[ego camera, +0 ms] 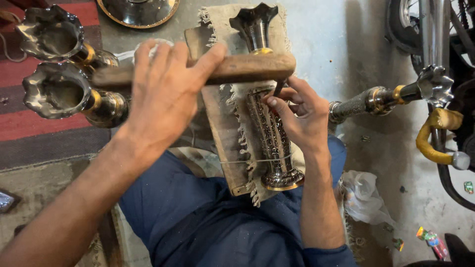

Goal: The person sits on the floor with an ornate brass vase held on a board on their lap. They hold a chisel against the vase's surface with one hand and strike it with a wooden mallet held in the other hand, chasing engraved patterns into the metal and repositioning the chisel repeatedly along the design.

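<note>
Blue cloth of my trousers (198, 222) is filling the lower centre of the frame, and the work is resting across my lap. I am steadying a wooden board (217, 133) there, with a frayed pale cloth (237, 94) lying over it as padding. An engraved metal vase (269, 128) is lying on its side on that cloth, foot toward me at lower centre, fluted mouth pointing away at the upper centre.

My right hand (302, 118) is pinching a small dark punch (278, 88) between thumb and fingertips, fingers curled tightly around it, its tip meeting the vase body just below the neck band. My left hand (163, 94) is wrapped around a wooden mallet (237, 69), fingers spread over its top; the mallet is lying crosswise above the punch, close to it or touching, I cannot tell which.

Judgement: chasing of the surface pattern is under way, at the upper body. The next stroke is calling for a squarely seated punch and a light, straight blow, with the vase not rolling on the cloth.

Farther off, two similar vases (59, 89) are lying at the upper left on a red striped mat (29, 118), a round brass tray (138, 12) is sitting at the top edge, and a metal stem with a knob (386, 96) is lying at the right on the concrete floor (336, 44).
</note>
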Demonstrator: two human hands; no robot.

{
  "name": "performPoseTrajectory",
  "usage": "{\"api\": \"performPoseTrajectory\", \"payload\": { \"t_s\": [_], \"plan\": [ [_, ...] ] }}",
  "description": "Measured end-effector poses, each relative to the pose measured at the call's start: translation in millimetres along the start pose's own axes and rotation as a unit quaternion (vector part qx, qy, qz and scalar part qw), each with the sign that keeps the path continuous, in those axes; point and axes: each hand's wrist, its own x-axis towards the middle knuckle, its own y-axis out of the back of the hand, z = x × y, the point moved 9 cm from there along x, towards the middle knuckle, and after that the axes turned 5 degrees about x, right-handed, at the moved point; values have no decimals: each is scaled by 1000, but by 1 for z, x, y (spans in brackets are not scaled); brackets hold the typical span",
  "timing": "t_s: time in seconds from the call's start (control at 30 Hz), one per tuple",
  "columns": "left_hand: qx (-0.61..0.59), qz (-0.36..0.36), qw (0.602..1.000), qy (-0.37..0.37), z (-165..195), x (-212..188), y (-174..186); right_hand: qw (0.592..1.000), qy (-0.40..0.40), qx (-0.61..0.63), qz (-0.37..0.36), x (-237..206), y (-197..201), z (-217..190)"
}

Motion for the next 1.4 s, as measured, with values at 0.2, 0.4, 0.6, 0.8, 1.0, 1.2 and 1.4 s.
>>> {"api": "performPoseTrajectory", "payload": {
  "t_s": [0.2,0.4,0.6,0.8,1.0,1.2,1.4],
  "plan": [
    [-6,-13,1000,-10,1,-1,-4,999,18,-21,-26,1,-3,-4],
    [-70,-75,994,22,-8,0,-20,999,-24,16,-24,1,-1,3],
    [-235,-62,967,74,-18,0,-15,1000,-11,3,-28,2,0,2],
    [-317,-6,946,66,-18,4,-4,999,-24,-20,-17,1,4,8],
    [-66,-60,996,22,-9,4,-13,999,10,16,36,-2,7,5],
    [35,-21,997,-58,5,14,5,999,11,1,40,-4,3,0],
    [-209,-21,977,35,-9,10,7,1000,-20,3,21,-3,3,7]
  ]
}}
